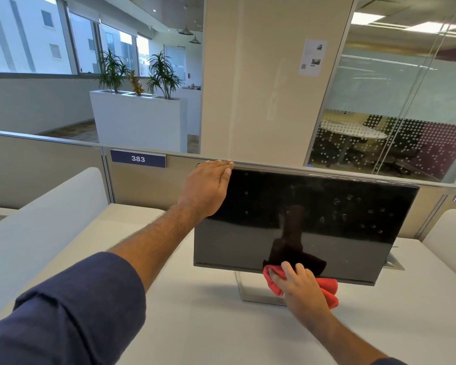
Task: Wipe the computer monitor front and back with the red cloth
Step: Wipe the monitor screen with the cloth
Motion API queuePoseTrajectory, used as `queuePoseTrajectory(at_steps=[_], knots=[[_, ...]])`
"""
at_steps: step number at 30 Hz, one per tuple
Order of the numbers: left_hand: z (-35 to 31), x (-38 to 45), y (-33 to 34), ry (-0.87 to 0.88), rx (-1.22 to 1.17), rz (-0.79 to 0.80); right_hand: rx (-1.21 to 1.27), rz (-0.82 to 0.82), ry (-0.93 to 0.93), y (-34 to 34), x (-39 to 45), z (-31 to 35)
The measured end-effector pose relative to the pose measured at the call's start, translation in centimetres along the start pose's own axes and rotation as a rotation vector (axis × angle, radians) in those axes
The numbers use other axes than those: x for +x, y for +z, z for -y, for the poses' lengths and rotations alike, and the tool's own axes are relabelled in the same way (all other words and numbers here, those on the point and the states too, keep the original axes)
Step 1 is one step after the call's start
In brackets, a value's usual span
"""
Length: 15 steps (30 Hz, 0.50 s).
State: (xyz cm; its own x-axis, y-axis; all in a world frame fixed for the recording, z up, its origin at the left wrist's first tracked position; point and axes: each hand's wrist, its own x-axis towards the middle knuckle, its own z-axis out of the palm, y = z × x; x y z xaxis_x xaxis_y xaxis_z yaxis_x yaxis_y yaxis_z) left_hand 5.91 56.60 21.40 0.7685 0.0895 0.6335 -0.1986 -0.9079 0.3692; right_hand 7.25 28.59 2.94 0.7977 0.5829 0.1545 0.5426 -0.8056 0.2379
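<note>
A dark, switched-off computer monitor [327,219] stands on a silver stand on the white desk, its screen facing me and tilted slightly. My left hand [208,188] grips the monitor's top left corner, fingers over the top edge. My right hand [298,285] presses the bunched red cloth [327,288] against the bottom edge of the screen, near the middle. Part of the cloth is hidden under that hand. The monitor's back is out of sight.
The white desk [184,325] runs toward a beige partition [148,185] bearing a blue "383" label [138,158]. White curved dividers [45,225] flank the desk on both sides. Beyond stand a pillar, a planter and a glass-walled room.
</note>
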Motion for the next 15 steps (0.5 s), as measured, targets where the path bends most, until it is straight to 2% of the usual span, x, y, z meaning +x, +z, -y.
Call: queuePoseTrajectory(at_steps=[5, 9, 12, 15], knots=[[-0.4, -0.1, 0.4, -0.024, -0.019, -0.022, 0.073, -0.006, 0.029, -0.8, 0.1, 0.9], [-0.3, -0.1, 0.4, -0.020, -0.027, -0.025, 0.096, -0.045, -0.067, -1.4, 1.3, 2.2], [0.0, 0.0, 0.4, -0.004, -0.017, -0.022, 0.114, -0.144, -0.050, -2.3, 2.2, 1.9], [0.0, 0.1, 0.7, 0.000, -0.023, -0.034, 0.175, -0.343, 0.009, -2.9, 2.8, 1.2]])
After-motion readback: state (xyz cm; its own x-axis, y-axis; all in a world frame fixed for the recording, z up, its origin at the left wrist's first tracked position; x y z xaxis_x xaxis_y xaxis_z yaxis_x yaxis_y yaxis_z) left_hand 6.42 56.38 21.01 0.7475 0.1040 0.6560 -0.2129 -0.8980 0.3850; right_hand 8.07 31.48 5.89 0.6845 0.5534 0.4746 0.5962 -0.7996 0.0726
